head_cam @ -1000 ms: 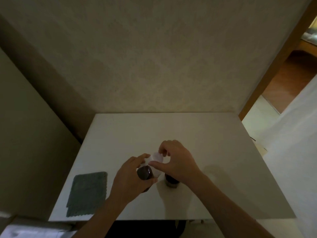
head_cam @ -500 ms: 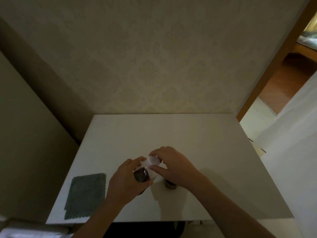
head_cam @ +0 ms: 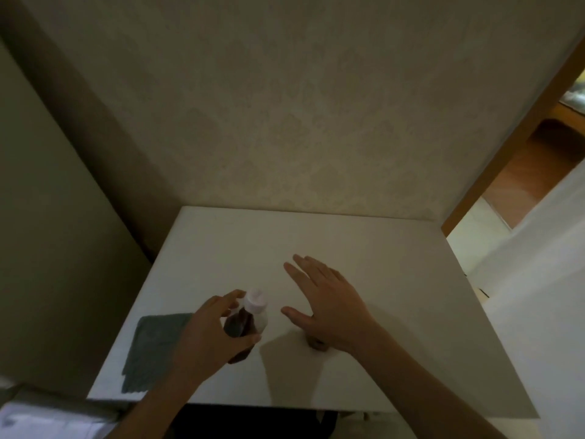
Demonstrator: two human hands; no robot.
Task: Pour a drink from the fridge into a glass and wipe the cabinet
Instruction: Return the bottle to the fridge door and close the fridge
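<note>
A small bottle point(head_cam: 245, 321) of dark drink with a white cap on top stands near the front of the white cabinet top point(head_cam: 364, 248). My left hand point(head_cam: 212, 337) is wrapped around its body. My right hand point(head_cam: 329, 302) hovers to the right of the bottle, fingers spread, holding nothing. Under its wrist only a sliver of the glass point(head_cam: 316, 343) shows; the rest is hidden. A grey cloth point(head_cam: 152, 350) lies flat at the front left corner of the cabinet top.
A patterned wall rises behind the cabinet and a plain wall panel point(head_cam: 47, 232) closes the left side. To the right is a wooden door frame point(head_cam: 512, 137) with lighter floor beyond. Something white point(head_cam: 47, 419) lies at the lower left.
My right hand has let go of the white cap, which now sits on the bottle, and has lifted away to the right with fingers spread. My left hand still holds the bottle.
</note>
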